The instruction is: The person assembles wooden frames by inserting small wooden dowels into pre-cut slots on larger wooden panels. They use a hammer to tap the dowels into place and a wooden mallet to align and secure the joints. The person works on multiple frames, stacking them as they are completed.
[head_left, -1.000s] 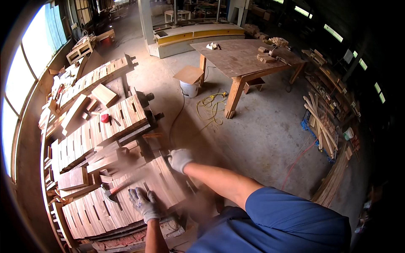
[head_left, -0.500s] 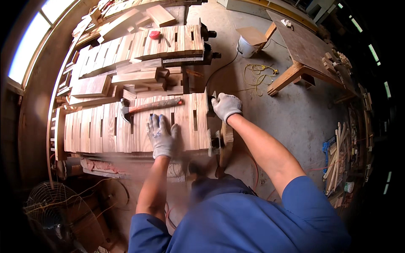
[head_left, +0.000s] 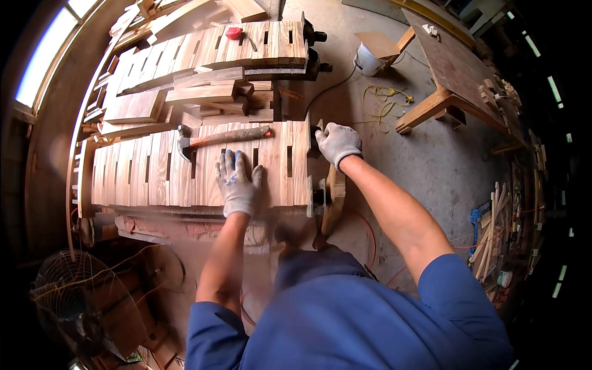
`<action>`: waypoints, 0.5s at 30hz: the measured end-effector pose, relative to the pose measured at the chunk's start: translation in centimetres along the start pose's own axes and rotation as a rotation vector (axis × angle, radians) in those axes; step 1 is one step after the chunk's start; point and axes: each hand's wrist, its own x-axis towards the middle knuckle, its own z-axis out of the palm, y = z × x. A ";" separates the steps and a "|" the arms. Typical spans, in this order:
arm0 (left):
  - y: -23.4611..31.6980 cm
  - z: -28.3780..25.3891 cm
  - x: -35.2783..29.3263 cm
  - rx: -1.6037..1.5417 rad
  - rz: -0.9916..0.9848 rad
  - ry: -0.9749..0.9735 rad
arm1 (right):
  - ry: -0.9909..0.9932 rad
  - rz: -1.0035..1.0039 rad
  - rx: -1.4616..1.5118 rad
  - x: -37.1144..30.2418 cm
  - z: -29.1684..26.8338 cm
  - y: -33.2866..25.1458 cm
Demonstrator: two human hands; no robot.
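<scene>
A row of pale wooden strips [head_left: 139, 179] with dark slots between some of them lies pressed together in front of me. My left hand [head_left: 237, 188], in a grey glove, rests flat on the strips with its fingers spread. A claw hammer [head_left: 228, 137] with a worn dark handle lies across them, just beyond those fingertips. At the right end of the row is a metal clamp [head_left: 317, 196] with black screw parts. My gloved right hand [head_left: 340, 145] is closed around the clamp's far screw handle, which the fingers mostly hide.
Beyond, loose wood blocks [head_left: 203, 92] and a second clamped row [head_left: 172, 58] carry a red tape measure [head_left: 234, 33]. A fan [head_left: 71, 296] stands lower left. To the right are a white bucket [head_left: 368, 60], a yellow cord [head_left: 387, 98] on the floor and a wooden table [head_left: 456, 68].
The view has shifted slightly, so the bench sits higher in it. My right hand has turned a little at the clamp; my left hand stays flat on the strips.
</scene>
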 end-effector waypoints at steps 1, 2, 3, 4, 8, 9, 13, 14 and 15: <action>0.1 -0.1 0.0 -0.003 -0.001 0.002 | 0.000 0.001 -0.002 0.1 0.0 0.0; 0.1 0.0 0.2 -0.007 0.001 0.004 | 0.001 0.004 -0.004 0.1 0.0 0.0; 0.2 0.0 0.2 -0.010 0.002 0.007 | 0.002 0.007 -0.005 0.2 0.1 0.1; 0.2 0.2 0.1 0.003 0.005 0.017 | 0.011 0.000 -0.017 0.4 0.6 0.5; 0.0 -0.2 0.0 -0.042 -0.030 -0.010 | 0.018 -0.018 -0.011 0.2 0.5 0.0; 0.4 -1.0 -0.1 -0.065 -0.052 -0.025 | 0.051 -0.040 -0.030 0.3 0.8 -0.4; -1.2 1.5 -0.2 -0.110 0.010 0.071 | 0.123 -0.125 0.009 0.6 1.4 0.4; -0.2 0.5 0.2 -0.115 -0.011 0.004 | 0.159 -0.112 0.004 0.8 2.1 1.6; 0.6 -0.1 0.6 -0.146 -0.060 -0.050 | 0.142 -0.069 0.002 0.9 2.3 2.3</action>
